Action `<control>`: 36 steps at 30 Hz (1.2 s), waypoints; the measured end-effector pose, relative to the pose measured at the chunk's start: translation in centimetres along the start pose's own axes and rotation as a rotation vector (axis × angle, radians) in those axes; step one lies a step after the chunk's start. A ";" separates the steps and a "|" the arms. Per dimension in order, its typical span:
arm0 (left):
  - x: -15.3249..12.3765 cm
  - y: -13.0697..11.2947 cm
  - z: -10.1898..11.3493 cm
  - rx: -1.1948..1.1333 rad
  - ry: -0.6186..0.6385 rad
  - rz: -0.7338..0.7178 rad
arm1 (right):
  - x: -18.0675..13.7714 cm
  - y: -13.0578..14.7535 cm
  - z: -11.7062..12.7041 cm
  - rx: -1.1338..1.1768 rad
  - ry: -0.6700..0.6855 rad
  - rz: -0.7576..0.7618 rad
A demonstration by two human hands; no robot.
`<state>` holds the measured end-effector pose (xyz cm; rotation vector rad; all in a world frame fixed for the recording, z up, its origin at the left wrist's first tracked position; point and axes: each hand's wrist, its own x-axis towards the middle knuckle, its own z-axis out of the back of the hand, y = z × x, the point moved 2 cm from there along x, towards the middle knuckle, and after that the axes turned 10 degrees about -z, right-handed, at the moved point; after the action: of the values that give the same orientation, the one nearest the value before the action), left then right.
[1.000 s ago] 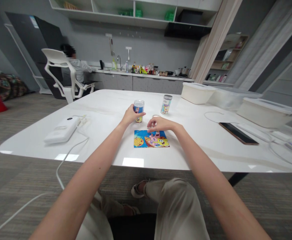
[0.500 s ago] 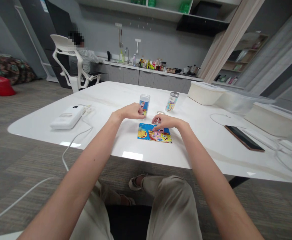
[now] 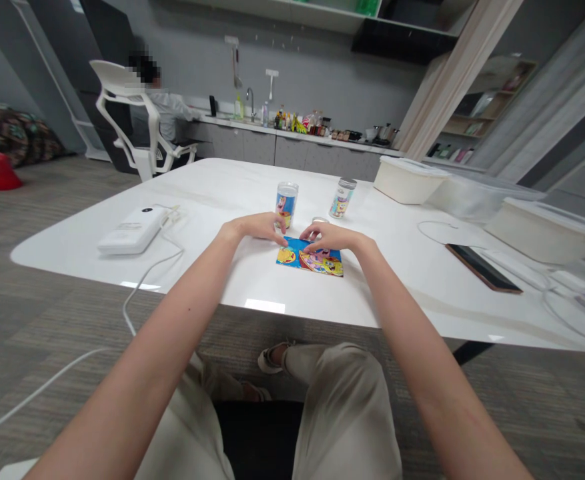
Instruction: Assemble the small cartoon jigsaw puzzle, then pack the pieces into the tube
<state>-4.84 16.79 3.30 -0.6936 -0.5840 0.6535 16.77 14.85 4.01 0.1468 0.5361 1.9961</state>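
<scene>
A flat rectangular cartoon picture (image 3: 322, 265), blue with yellow and pink figures, lies on the white table in front of me; it looks like a jigsaw puzzle. My left hand (image 3: 268, 228) is at its upper left corner, thumb and fingers apart, thumb tip at the edge. Over the upper right part is my right hand (image 3: 328, 237), fingers bent and spread, with thumb and fingertips at the picture. Just behind my left hand stands a clear can (image 3: 286, 202) with a blue cartoon label. A round lid-like thing (image 3: 320, 220) sits behind my right hand, partly hidden.
Farther back stands a second cartoon can (image 3: 343, 199) with a silver top. A white power bank-like box (image 3: 133, 231) with a cable lies left. To the right are a dark phone-like slab (image 3: 482, 268), cables and lidded bins (image 3: 407, 181). A person sits by the counter (image 3: 167, 113).
My left hand has moved from beside the blue-labelled can down to the picture's upper left corner, and its fingers have spread. My right hand stays over the picture. The view has shifted slightly.
</scene>
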 end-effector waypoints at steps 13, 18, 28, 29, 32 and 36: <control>0.0 0.6 0.0 0.057 -0.010 0.033 | -0.1 1.1 -0.5 0.126 -0.008 0.013; 0.1 0.6 -0.1 0.062 0.011 0.038 | 0.0 0.9 -0.5 0.108 -0.020 0.019; 0.1 0.1 -0.2 0.204 0.176 0.085 | -0.1 1.4 -0.4 0.017 -0.022 0.010; 0.1 0.0 -0.2 0.216 0.192 0.084 | -0.1 1.4 -0.4 0.009 -0.027 0.010; 0.1 0.0 -0.2 0.210 0.211 0.069 | 0.0 1.2 -0.5 -0.007 -0.036 0.025; 0.2 0.1 -0.3 0.220 0.203 0.033 | 0.3 0.8 -0.6 -0.012 -0.054 0.054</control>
<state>-4.56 16.84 3.13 -0.5562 -0.3087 0.6581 15.74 14.63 3.77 0.2091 0.4902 2.0412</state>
